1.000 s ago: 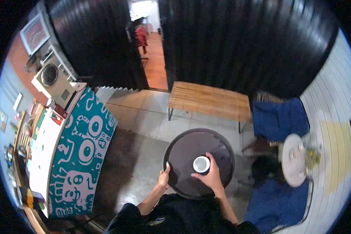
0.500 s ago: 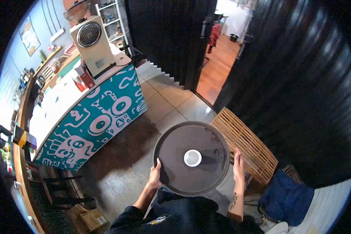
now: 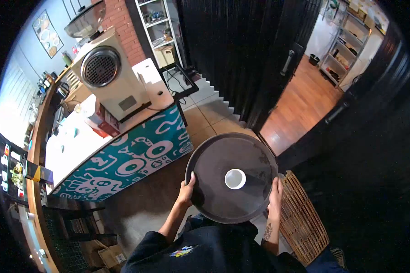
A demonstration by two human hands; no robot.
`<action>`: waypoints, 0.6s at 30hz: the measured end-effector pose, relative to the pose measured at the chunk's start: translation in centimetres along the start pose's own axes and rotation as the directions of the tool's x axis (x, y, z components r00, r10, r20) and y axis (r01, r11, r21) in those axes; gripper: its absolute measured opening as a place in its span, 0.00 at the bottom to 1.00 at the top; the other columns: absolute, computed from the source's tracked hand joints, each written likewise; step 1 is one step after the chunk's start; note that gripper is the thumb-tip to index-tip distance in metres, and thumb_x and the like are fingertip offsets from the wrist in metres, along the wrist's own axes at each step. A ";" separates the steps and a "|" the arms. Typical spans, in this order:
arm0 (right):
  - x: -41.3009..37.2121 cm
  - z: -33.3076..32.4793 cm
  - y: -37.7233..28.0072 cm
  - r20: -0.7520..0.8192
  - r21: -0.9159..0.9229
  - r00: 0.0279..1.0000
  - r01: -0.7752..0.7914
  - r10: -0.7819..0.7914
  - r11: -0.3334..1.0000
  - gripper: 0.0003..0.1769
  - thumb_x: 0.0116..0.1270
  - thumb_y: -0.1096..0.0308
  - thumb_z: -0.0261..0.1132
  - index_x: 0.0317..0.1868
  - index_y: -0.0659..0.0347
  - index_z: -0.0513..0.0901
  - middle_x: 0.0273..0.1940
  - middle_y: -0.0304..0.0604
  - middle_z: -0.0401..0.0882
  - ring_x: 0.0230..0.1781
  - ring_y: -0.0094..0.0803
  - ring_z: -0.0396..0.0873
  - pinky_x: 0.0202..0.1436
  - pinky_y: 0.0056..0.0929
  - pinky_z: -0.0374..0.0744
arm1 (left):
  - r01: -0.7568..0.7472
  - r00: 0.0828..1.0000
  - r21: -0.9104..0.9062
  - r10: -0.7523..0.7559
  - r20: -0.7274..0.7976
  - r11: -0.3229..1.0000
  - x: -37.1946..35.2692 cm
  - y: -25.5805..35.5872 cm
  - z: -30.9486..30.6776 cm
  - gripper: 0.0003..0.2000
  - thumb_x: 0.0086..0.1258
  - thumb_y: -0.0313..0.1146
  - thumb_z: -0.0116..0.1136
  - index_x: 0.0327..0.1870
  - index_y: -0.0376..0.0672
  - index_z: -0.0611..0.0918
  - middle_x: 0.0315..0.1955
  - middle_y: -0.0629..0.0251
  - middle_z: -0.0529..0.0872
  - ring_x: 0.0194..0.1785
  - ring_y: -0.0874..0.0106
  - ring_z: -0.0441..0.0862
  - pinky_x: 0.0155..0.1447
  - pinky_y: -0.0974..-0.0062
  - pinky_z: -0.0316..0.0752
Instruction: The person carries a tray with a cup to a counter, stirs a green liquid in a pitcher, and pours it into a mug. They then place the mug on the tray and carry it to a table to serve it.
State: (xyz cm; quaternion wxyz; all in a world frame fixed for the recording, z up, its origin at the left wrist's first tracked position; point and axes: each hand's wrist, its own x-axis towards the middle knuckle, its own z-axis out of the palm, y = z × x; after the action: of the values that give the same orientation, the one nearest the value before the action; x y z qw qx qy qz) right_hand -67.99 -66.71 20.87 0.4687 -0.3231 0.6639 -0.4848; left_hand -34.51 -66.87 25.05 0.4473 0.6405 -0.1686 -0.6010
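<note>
A large round dark serving tray (image 3: 214, 157) is held level in front of my body. Near its middle, a little right of centre, stands a small white cup (image 3: 235, 179), upright; I cannot make out anything inside it. My left hand (image 3: 186, 192) grips the left rim, thumb on top and fingers hidden underneath. At the right rim my right hand (image 3: 275, 195) is closed against the edge, with part of its fingers hidden by the tray.
A counter with a teal patterned front (image 3: 141, 161) stands to the left, carrying a cream coffee grinder (image 3: 111, 77) and a red box (image 3: 102, 120). Dark corrugated walls flank an open doorway (image 3: 296, 100). A slatted wooden piece (image 3: 305, 218) is at my right.
I have moved forward, so the counter and doorway look closer. My right hand, earlier with straight fingers beside the tray, now holds its right rim. The cup stays on the tray.
</note>
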 end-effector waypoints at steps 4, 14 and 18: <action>7.7 2.8 -3.3 -0.038 0.007 0.996 0.081 -0.081 0.997 0.31 0.77 0.52 0.51 0.67 0.71 0.67 0.67 0.53 0.67 0.68 0.39 0.65 0.70 0.34 0.62 | -0.049 0.999 0.069 0.047 0.024 0.996 5.8 5.2 3.7 0.23 0.73 0.52 0.54 0.46 0.37 0.82 0.35 0.66 0.83 0.37 0.73 0.80 0.42 0.71 0.76; 33.1 9.4 -16.9 0.111 -0.114 0.984 0.154 -0.142 0.981 0.28 0.77 0.55 0.53 0.63 0.73 0.72 0.63 0.53 0.72 0.65 0.38 0.69 0.69 0.32 0.65 | -0.021 0.997 -0.438 -0.011 -0.071 0.899 19.6 17.0 16.6 0.20 0.69 0.44 0.62 0.55 0.39 0.79 0.43 0.63 0.84 0.43 0.69 0.82 0.49 0.71 0.79; 41.2 13.2 -18.5 0.016 -0.145 0.984 0.180 -0.180 0.973 0.30 0.76 0.52 0.56 0.63 0.72 0.72 0.59 0.49 0.75 0.64 0.34 0.68 0.69 0.30 0.63 | -0.056 0.993 -0.588 0.106 0.051 0.807 24.0 20.5 18.5 0.20 0.71 0.42 0.57 0.58 0.39 0.77 0.51 0.61 0.82 0.53 0.66 0.79 0.57 0.66 0.76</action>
State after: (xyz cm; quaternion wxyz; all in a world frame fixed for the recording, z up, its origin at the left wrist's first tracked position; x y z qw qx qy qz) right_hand -70.62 -113.55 24.45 0.3991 -0.4161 0.6648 -0.4750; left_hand -39.60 -102.95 28.38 0.6407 0.4391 -0.0206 -0.6295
